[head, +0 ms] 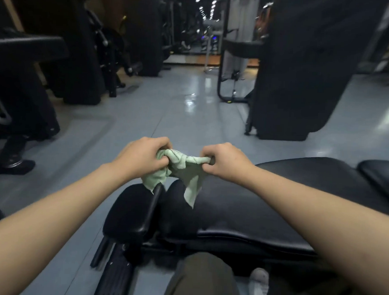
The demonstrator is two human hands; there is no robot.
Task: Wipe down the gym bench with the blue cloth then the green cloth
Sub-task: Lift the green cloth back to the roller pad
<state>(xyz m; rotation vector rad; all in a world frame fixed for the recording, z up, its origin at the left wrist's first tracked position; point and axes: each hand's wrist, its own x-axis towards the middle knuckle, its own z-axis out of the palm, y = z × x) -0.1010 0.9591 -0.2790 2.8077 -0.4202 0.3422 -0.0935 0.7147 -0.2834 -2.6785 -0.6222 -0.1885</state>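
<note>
Nearest to us: our knee in olive-drab trousers (203,278) and a white shoe (259,282) sit at the bottom edge, just this side of the bench.
Left hand: our left hand (142,157) is clamped on the left end of the pale green cloth (177,168), fingers curled into a bunched wad of it.
Green cloth: it stretches between both hands, held up in the air above the bench and apart from it, with two loose corners hanging down over the rollers.
Right hand: our right hand (224,163) pinches the right end of the cloth, thumb and fingers closed on a twisted edge.
Foam rollers: two black padded rollers (131,211) stand at the near-left end of the bench, under the hanging corners.
Surface: the black padded vinyl gym bench (264,205) runs off to the right, glossy, and nothing lies on it that we can see.
Blue cloth: we cannot find it in view, so we judge the first pass done, though that is only a guess.
Step in hand: we seem to be spreading or refolding the green cloth before wiping.
Doing it well: we should shake out the wad into a flat pad, lay it down under one flat palm, and wipe in long overlapping strokes along the padding, seams and rollers included.
</note>
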